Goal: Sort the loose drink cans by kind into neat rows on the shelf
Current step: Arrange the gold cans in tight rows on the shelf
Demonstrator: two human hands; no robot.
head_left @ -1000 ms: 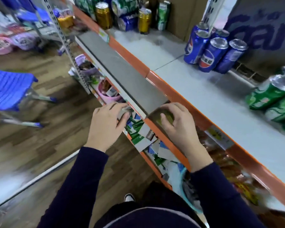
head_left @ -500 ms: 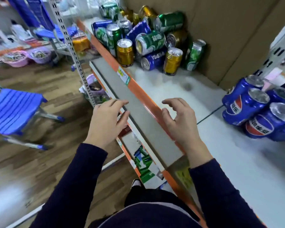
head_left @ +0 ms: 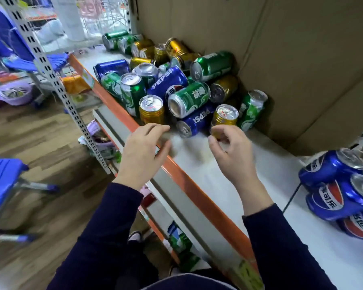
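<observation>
A jumbled heap of loose cans (head_left: pixel 176 84) in green, blue and gold lies at the far left end of the white shelf (head_left: pixel 228 185). A gold can (head_left: pixel 225 118) stands upright at the heap's near edge, just beyond my right hand (head_left: pixel 228 151), whose fingers are curled and apart, holding nothing. A blue Pepsi can (head_left: pixel 194 122) lies on its side between my hands. My left hand (head_left: pixel 144 151) hovers open over the shelf's orange front edge, short of another upright gold can (head_left: pixel 151 109). Standing blue Pepsi cans (head_left: pixel 340 185) are grouped at the right.
Brown cardboard (head_left: pixel 291 59) backs the shelf behind the cans. A perforated metal upright (head_left: pixel 57 84) rises left of the shelf. Lower shelves (head_left: pixel 176 237) hold packets. Blue plastic stools (head_left: pixel 2 181) stand on the wooden floor at left.
My view has swung left from the sorted blue and green cans to the loose heap. Both hands have moved from the lower shelf edge up toward the heap, empty.
</observation>
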